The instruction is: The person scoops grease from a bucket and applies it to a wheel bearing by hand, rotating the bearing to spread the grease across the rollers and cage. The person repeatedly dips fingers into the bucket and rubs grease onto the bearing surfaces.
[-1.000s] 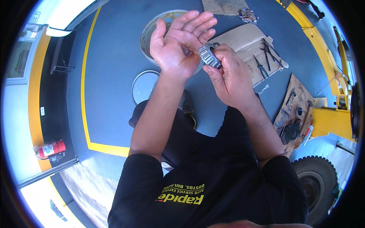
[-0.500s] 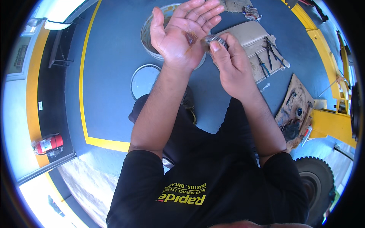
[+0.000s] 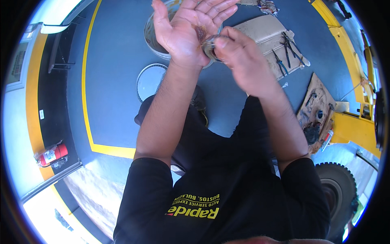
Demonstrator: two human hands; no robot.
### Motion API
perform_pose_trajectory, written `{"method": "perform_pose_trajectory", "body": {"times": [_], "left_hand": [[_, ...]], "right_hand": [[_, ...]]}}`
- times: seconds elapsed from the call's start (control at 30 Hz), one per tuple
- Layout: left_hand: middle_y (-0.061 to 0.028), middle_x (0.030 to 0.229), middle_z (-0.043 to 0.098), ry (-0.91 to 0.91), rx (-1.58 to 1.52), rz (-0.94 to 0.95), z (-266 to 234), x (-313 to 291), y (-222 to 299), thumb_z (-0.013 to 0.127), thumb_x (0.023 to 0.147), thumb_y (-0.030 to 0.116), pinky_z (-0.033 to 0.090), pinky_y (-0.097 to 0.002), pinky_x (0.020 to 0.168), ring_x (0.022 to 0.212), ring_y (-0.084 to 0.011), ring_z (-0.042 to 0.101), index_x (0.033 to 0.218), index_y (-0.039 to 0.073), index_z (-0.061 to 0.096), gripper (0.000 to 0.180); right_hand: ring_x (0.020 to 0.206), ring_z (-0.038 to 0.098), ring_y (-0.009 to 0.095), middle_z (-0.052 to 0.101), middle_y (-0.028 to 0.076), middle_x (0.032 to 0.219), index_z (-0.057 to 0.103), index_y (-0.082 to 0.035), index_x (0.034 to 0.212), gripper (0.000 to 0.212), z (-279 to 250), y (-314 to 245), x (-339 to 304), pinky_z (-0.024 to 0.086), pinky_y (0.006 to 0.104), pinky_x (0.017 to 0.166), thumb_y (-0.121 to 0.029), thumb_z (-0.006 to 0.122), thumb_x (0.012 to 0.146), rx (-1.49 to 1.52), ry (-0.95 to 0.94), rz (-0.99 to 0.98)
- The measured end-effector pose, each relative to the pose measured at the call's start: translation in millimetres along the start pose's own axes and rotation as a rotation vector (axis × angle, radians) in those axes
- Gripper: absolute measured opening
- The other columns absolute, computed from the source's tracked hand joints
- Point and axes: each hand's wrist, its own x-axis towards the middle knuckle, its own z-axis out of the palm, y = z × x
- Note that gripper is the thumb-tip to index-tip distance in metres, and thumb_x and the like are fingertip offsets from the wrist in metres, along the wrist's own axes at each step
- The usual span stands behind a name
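Observation:
Palm up with its fingers spread, my left hand (image 3: 185, 34) carries a smear of reddish-brown grease (image 3: 200, 33) in the middle of the palm. My right hand (image 3: 245, 61) is closed round a metal roller bearing (image 3: 210, 46), slightly blurred by motion. The bearing's edge presses against the heel of my left palm, beside the grease. Under my left hand stands a large round bucket (image 3: 151, 38), partly hidden by that hand. A round pale lid (image 3: 149, 81) lies on the floor, nearer to me, by my left forearm.
Flattened cardboard (image 3: 260, 32) at the right bears pliers (image 3: 288, 49) and blue-handled pliers (image 3: 280, 63). Nearer lies a stained board (image 3: 315, 97) with greasy parts, beside a yellow metal frame (image 3: 349, 130). A tyre (image 3: 335, 195) stands at lower right; a red fire extinguisher (image 3: 53, 154) is at far left.
My right hand has turned and moved left with the bearing, bringing it onto the heel of my left palm. My left hand has shifted slightly up and left.

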Motion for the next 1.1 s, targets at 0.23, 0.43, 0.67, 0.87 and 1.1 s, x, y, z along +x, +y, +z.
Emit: {"method": "perform_pose_trajectory", "body": {"times": [0.23, 0.43, 0.67, 0.87, 1.1], "left_hand": [[-0.0381, 0.146, 0.051, -0.089, -0.025, -0.005, -0.7, -0.8, 0.0, 0.02, 0.098, 0.081, 0.035, -0.0554, 0.121, 0.141, -0.0514, 0.046, 0.139, -0.013, 0.051, 0.107], [-0.039, 0.148, 0.048, -0.159, -0.005, 0.014, -7.6, -0.3, -1.5, 0.02, 0.098, 0.082, 0.034, -0.0559, 0.121, 0.142, -0.0515, 0.045, 0.139, -0.014, 0.05, 0.108], [-0.0384, 0.15, 0.047, 0.071, 0.026, 0.009, 4.7, -6.9, -2.1, 0.021, 0.105, 0.07, 0.032, -0.057, 0.123, 0.145, -0.0506, 0.043, 0.138, -0.014, 0.051, 0.096], [-0.0375, 0.148, 0.05, 0.051, -0.05, 0.01, -9.4, -5.3, 2.9, 0.023, 0.109, 0.059, 0.032, -0.0571, 0.124, 0.145, -0.0496, 0.043, 0.133, -0.014, 0.056, 0.083], [-0.0382, 0.144, 0.053, 0.095, 0.033, -0.002, 2.6, -5.4, -0.3, 0.025, 0.109, 0.06, 0.037, -0.0568, 0.121, 0.141, -0.05, 0.048, 0.13, -0.016, 0.057, 0.086]], "right_hand": [[0.079, 0.071, 0.033, 0.071, 0.021, 0.085, 0.064, 0.007, 0.122, 0.04, 13.7, -2.3, -8.3, 0.054, 0.0406, 0.073, -0.028, 0.059, 0.103, -0.372, 0.113, -0.101], [0.079, 0.069, 0.022, 0.071, 0.012, 0.089, 0.064, 0.003, 0.124, 0.038, 8.9, 2.4, -3.8, 0.053, 0.0368, 0.072, -0.027, 0.06, 0.103, -0.04, 0.124, 0.018], [0.079, 0.07, 0.03, 0.071, 0.019, 0.097, 0.064, 0.002, 0.116, 0.036, 9.6, 3.3, -5.6, 0.055, 0.0374, 0.07, -0.029, 0.063, 0.098, 0.104, 0.062, 0.003], [0.068, 0.069, 0.033, 0.07, 0.015, 0.081, 0.064, 0.0, 0.113, 0.038, 8.5, -0.4, -12.9, 0.055, 0.0412, 0.061, -0.031, 0.068, 0.093, -0.325, 0.0, -0.227], [0.077, 0.073, 0.031, 0.07, 0.019, 0.082, 0.064, 0.001, 0.106, 0.031, 21.3, 2.4, -11.0, 0.056, 0.0409, 0.067, -0.029, 0.061, 0.098, -0.483, 0.167, -0.22]]}}
